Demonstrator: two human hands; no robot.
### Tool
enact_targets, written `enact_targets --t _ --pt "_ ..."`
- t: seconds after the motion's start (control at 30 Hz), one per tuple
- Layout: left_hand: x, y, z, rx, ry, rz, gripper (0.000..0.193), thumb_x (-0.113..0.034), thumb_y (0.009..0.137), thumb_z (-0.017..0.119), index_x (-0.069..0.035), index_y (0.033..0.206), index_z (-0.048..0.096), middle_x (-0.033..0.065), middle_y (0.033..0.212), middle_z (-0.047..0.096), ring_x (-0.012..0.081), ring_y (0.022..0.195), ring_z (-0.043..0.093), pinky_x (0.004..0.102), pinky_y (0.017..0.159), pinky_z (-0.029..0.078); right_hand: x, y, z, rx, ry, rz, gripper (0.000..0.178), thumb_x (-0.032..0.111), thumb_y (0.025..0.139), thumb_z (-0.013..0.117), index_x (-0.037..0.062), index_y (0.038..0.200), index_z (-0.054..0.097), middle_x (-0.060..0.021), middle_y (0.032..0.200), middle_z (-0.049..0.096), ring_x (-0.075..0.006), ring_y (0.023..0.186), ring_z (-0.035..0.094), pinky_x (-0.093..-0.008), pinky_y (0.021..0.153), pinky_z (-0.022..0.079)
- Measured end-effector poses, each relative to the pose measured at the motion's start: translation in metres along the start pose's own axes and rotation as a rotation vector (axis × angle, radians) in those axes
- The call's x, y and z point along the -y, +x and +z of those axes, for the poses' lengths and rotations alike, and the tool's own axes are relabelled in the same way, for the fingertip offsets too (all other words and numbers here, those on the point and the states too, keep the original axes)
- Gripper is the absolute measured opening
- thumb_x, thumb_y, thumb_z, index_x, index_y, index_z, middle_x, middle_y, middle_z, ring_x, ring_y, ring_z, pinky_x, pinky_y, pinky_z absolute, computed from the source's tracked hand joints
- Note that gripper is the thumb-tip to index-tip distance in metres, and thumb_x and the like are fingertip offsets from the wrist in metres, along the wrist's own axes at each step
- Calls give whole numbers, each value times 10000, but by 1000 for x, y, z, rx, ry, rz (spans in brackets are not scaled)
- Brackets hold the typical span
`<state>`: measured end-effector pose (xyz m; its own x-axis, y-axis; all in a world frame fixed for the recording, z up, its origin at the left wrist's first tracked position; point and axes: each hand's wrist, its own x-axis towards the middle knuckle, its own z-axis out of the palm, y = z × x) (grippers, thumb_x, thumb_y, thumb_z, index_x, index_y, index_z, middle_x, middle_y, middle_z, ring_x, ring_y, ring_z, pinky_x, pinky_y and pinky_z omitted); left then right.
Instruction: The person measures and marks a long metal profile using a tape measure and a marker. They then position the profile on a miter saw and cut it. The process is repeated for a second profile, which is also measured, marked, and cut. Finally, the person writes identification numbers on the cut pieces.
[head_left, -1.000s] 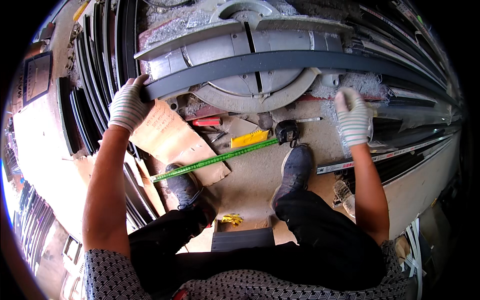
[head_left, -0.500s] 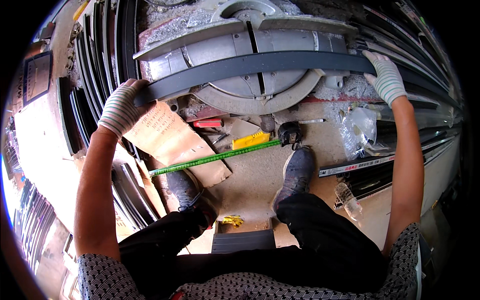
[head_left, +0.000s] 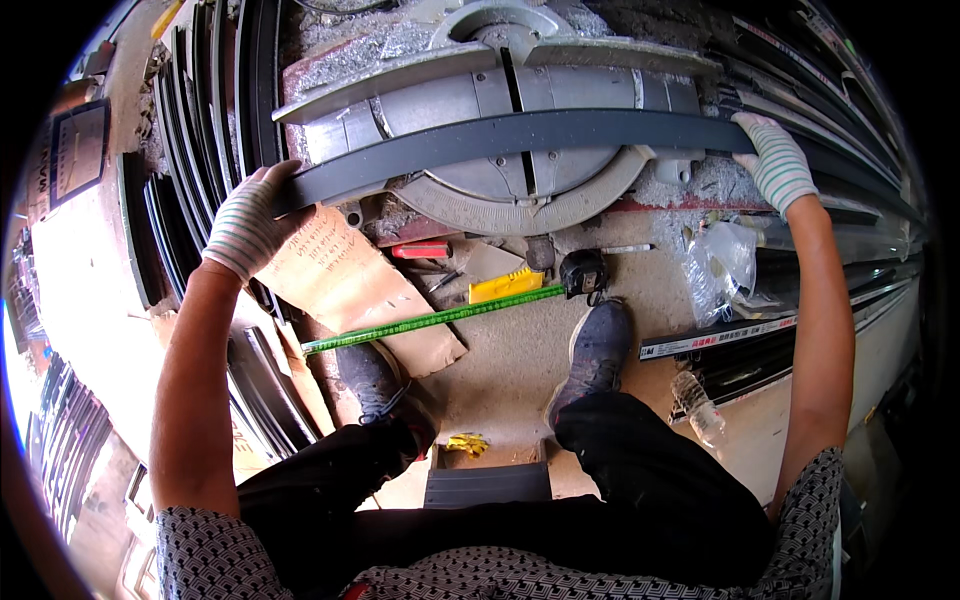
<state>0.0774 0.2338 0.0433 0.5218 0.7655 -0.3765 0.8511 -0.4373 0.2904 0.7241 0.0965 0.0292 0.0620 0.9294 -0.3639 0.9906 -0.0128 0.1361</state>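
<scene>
- The left hand (head_left: 245, 222), in a striped glove, grasps the near-left end of a long dark grey bar (head_left: 520, 138), fingers curled about it.
- The right hand (head_left: 778, 165), gloved likewise, grips the same bar farther along, fingers over its far edge and thumb at the near one; the bar seems to run on past this hand.
- Between the hands, the bar spans a round metal saw base (head_left: 560, 85), crossing its dark slot (head_left: 513, 80). Whether it rests on the metal or hangs just above, I cannot tell.
- Beyond the bar, farther from the body than the hands' line, stands a metal fence (head_left: 400, 82); a gap shows between the two. Squaring the bar would, I judge, call for both hands to move evenly, so that neither end leads.
- Both hands are well apart from the slot; that wide grip suits a long piece and should keep it from twisting.
- Bright shavings (head_left: 350, 65) lie beyond the left hand; any under the bar could tilt it, so a clean seat matters.
- Nearer the body, between the hands, a green tape blade (head_left: 430, 322) stretches from its black case (head_left: 583, 273); lowering the forearms carelessly could knock it.
</scene>
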Motion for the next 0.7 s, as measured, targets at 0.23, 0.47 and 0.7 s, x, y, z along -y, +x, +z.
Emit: enact_targets --t 0.23,0.47,0.7 --pt "34 -9 14 -91 11 -36 627 -207 772 908 -55 1307 618 177 1117 690 365 1012 665 416 920 552 2 0 -2 -4 -7 4 560 165 863 781 82 1386 597 -178 1400 623 -358 1345 548 -425 1161 431" --pt "24 2 5 -82 -22 -62 593 -264 758 918 -32 1230 644 172 1088 682 365 1005 653 425 898 534 -4 6 -3 23 -24 25 600 183 873 776 86 1429 573 -178 1446 601 -359 1376 528 -421 1188 403" --pt "26 24 5 -109 14 4 542 -196 806 895 -27 1245 626 123 1075 658 262 954 628 378 889 531 -23 20 -3 15 -66 46 636 202 883 767 95 1470 545 -167 1488 572 -339 1407 504 -420 1194 395"
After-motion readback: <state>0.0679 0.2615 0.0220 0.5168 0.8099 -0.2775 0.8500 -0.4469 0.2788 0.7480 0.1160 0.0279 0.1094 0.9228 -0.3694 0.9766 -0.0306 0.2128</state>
